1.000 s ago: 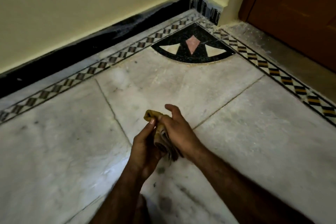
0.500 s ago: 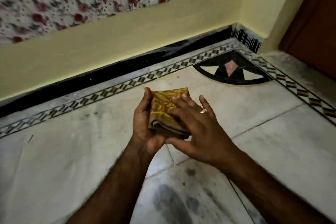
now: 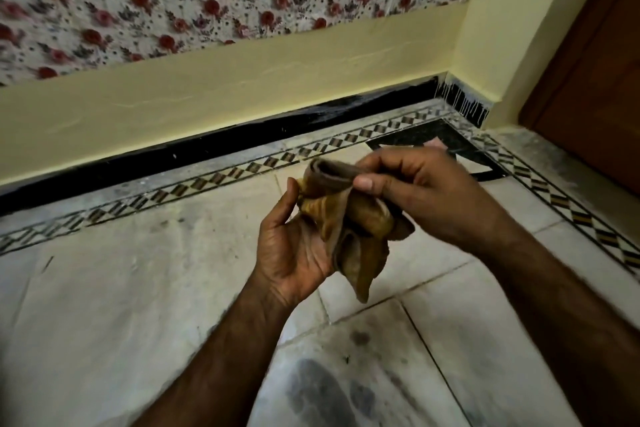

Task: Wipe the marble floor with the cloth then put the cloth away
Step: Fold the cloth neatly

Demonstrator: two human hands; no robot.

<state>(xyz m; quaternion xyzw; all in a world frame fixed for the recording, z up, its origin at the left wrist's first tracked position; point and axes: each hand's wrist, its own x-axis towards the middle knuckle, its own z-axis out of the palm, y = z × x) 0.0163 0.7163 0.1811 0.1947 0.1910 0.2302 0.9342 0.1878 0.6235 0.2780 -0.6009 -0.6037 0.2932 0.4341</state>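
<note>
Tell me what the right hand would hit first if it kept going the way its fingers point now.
The right hand points leftward, its fingers pinching the cloth. Just past the cloth lies the left hand, so that would likely be met first; depth is hard to judge.

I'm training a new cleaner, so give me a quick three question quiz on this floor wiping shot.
1. True or false: the cloth lies flat on the marble floor.
2. Which hand pinches the cloth's upper fold? A) left hand B) right hand
3. What marks the floor nearest the camera?

Key: 1. False, both hands hold it above the floor. 2. B. 3. Dark smudges.
</note>
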